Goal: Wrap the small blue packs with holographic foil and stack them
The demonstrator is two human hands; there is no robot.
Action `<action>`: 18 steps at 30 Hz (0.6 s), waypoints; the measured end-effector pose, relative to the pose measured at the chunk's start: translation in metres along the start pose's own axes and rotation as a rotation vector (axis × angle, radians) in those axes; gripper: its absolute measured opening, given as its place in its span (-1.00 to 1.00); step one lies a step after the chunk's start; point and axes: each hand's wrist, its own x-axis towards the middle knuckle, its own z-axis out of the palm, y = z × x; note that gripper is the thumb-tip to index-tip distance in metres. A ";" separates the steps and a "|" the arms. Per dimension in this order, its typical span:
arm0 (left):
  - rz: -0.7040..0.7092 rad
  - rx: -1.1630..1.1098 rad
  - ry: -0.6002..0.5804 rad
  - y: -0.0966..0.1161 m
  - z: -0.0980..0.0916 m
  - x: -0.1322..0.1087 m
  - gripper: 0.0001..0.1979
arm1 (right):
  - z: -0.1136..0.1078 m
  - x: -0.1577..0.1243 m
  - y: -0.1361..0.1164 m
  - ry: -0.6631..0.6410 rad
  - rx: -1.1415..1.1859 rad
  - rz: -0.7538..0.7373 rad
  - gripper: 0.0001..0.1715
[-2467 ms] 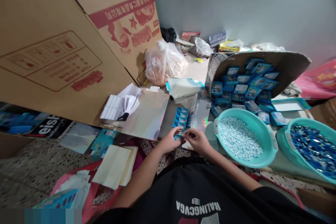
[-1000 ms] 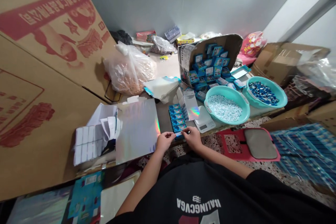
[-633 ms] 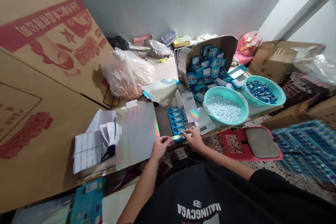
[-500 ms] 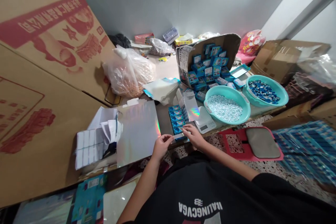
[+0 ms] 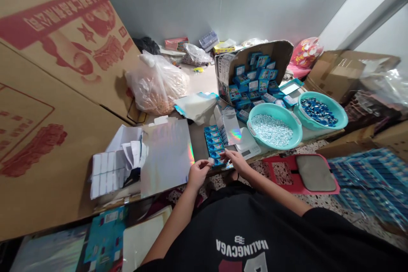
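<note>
Small blue boxes (image 5: 214, 140) stand side by side in a row at the table's front edge. My left hand (image 5: 199, 173) is closed, pinching a small white piece (image 5: 211, 160) between thumb and fingertips just left of the row's near end. On the other side, my right hand (image 5: 236, 162) has its fingers bent together at the nearest blue boxes; what they grip, if anything, is too small to make out. A shiny silver carton (image 5: 232, 129) lies beside the row, and a white scale (image 5: 250, 145) is just beyond my right hand.
Two turquoise basins stand on the right: one with white pellets (image 5: 301, 129), one with blue wrapped pieces (image 5: 346, 119). Behind them, an open cardboard box (image 5: 285, 53) holds several blue boxes. A silver sheet (image 5: 165, 157) and white folded cartons (image 5: 103, 174) lie left. A red stool (image 5: 301, 178) stands below.
The pale strip that stretched between both hands now shows as a small white piece in my left hand alone. My hands have moved slightly apart, and the view has shifted a little.
</note>
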 end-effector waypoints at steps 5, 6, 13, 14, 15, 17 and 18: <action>0.046 0.040 0.026 0.004 0.003 -0.003 -0.64 | 0.007 -0.002 0.000 -0.012 0.000 -0.003 -0.39; 0.055 0.048 0.029 0.005 0.003 -0.004 -0.66 | 0.009 -0.003 0.000 -0.003 -0.020 -0.008 -0.36; 0.087 0.093 0.045 0.011 0.002 -0.004 -0.69 | 0.010 -0.003 0.005 -0.004 -0.107 -0.072 -0.56; 0.085 0.098 0.045 0.011 0.002 -0.004 -0.68 | 0.009 -0.003 0.005 -0.002 -0.121 -0.082 -0.62; 0.083 0.102 0.044 0.010 0.002 -0.003 -0.68 | 0.008 -0.003 0.005 0.003 -0.132 -0.089 -0.66; 0.078 0.111 0.043 0.007 0.002 -0.002 -0.67 | 0.007 -0.002 0.005 0.020 -0.150 -0.096 -0.69; 0.075 0.115 0.042 0.006 0.002 -0.001 -0.66 | 0.007 -0.002 0.005 0.033 -0.159 -0.098 -0.70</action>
